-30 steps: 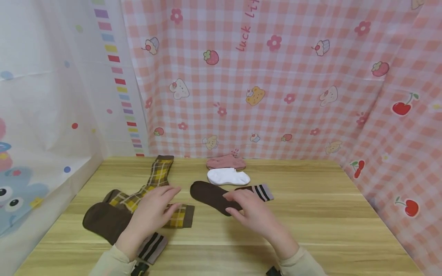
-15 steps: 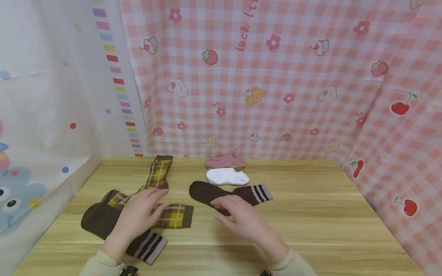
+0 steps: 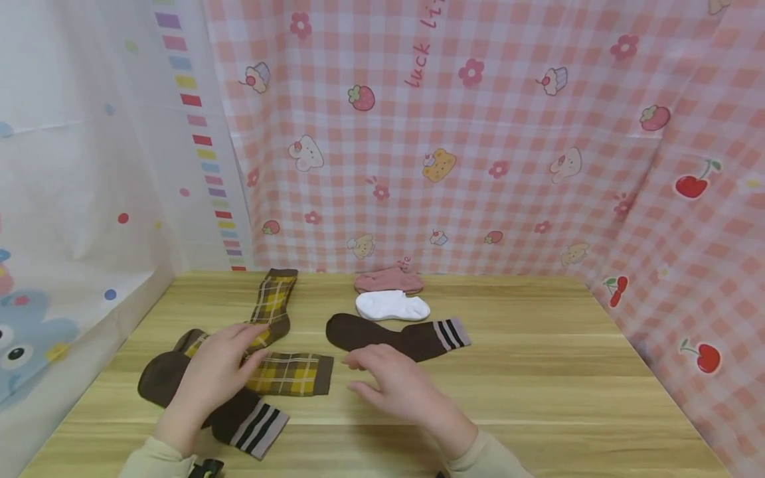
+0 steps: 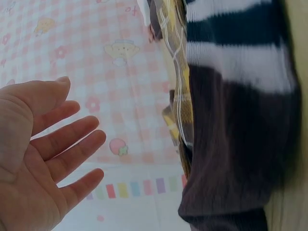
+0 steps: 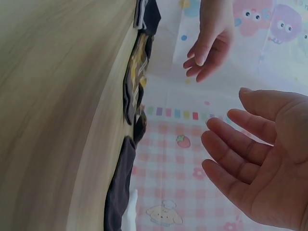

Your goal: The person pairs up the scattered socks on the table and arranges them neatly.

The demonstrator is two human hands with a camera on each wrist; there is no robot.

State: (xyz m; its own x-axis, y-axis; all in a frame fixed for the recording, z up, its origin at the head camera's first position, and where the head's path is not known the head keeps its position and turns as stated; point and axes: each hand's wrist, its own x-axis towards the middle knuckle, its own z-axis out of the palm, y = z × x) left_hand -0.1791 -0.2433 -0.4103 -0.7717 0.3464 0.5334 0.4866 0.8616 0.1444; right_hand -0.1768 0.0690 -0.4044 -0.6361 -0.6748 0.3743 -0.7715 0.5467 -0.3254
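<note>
My left hand point(image 3: 218, 365) hovers with relaxed fingers over the socks at the left, holding nothing; the left wrist view shows its fingers spread and apart from them. Under it lie a dark brown sock point(image 3: 257, 425) with a striped grey cuff and a yellow-and-brown plaid sock point(image 3: 293, 374). Behind them another plaid sock point(image 3: 273, 302) stretches toward the back. My right hand point(image 3: 394, 385), also bare of any object, is raised just in front of the other dark brown striped sock point(image 3: 424, 337). Its loosely bent fingers point(image 5: 236, 144) touch nothing in the right wrist view.
Beyond the right-hand brown sock lie a white low-cut sock point(image 3: 391, 307) and a pink sock point(image 3: 388, 281), in a row toward the back edge. The wooden table point(image 3: 556, 372) is bordered by a pink checked curtain point(image 3: 418, 199) and a white curtain point(image 3: 89, 199).
Both hands have drifted left and slightly toward the front. More of the right brown sock and the plaid sock now shows. The socks have stayed in place.
</note>
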